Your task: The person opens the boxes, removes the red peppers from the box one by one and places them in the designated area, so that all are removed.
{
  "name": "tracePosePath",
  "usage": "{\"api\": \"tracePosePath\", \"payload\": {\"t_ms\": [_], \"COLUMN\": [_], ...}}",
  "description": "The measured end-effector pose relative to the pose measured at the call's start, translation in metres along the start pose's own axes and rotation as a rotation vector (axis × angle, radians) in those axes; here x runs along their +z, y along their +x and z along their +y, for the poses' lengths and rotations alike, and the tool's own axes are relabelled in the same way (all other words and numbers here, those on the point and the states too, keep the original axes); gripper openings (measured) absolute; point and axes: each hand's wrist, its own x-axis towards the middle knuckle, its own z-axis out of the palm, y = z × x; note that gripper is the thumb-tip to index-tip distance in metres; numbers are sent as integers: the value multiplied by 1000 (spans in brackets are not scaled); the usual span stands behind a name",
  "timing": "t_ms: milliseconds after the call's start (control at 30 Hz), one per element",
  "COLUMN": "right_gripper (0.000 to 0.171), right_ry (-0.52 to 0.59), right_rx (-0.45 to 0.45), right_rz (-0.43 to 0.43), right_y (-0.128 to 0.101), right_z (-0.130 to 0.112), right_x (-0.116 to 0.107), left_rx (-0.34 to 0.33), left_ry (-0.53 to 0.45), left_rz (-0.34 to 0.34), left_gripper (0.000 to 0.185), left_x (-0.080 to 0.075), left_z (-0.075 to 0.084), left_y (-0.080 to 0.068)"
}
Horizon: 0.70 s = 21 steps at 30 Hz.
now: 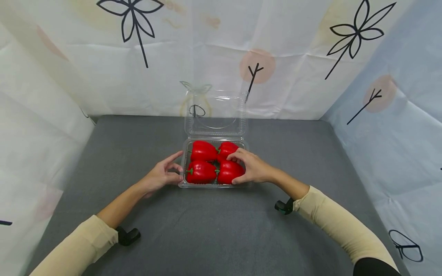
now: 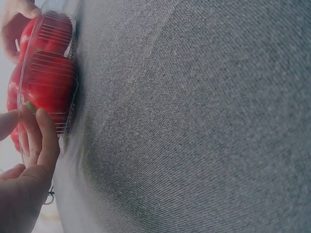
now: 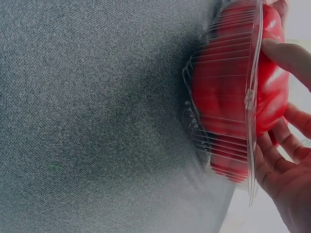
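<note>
Grey felt covers the table (image 1: 138, 153), and everything I handle sits on it toward the far middle, in front of the printed backdrop (image 1: 103, 57). Clear plastic forms the clamshell box (image 1: 215, 185), my landmark: its lid (image 1: 215, 113) stands open and upright at the far edge, and four red peppers fill the tray in two rows. My right hand (image 1: 252, 168) lies over the box's right side, fingers curled round the near-right pepper (image 1: 228, 172), thumb at the near rim and fingertips reaching across toward the far-right pepper (image 1: 226, 148); from the right wrist view the fingers (image 3: 286, 53) wrap the red skin above the ribbed tray wall. My left hand (image 1: 164, 174) rests against the box's left wall, fingers loosely bent and pressing the plastic beside the near-left pepper (image 1: 201, 172), gripping nothing that I can see; the far-left pepper (image 1: 203, 150) lies beyond it. The risk, as I judge it, is the thin tray: the peppers are packed touching, so if I lift the gripped one it may drag a neighbour or tip the light box off the felt, and my left hand only braces one side. The smooth skin could also slip in a shallow pinch, and the upright lid could fall forward onto my knuckles.
</note>
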Motion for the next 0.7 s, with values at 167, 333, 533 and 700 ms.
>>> {"api": "tracePosePath", "payload": {"t_ms": [167,333,533,700], "right_gripper": [62,61,61,60], "right_ry": [8,15,23,31], "right_rx": [-10,-7,-24,-40], "right_rz": [5,6,11,21], "right_y": [0,0,-1,-1], "right_z": [-2,-1,-1,-1], "right_x": [-1,-2,-4,-4], "left_rx": [-2,-8,-14,-17], "left_ry": [-1,1,-1,-1], "left_rz": [1,1,0,0], "left_gripper": [84,84,85,85], "left_x": [0,0,1,1], "left_z": [1,1,2,3], "left_y": [0,0,0,-1]}}
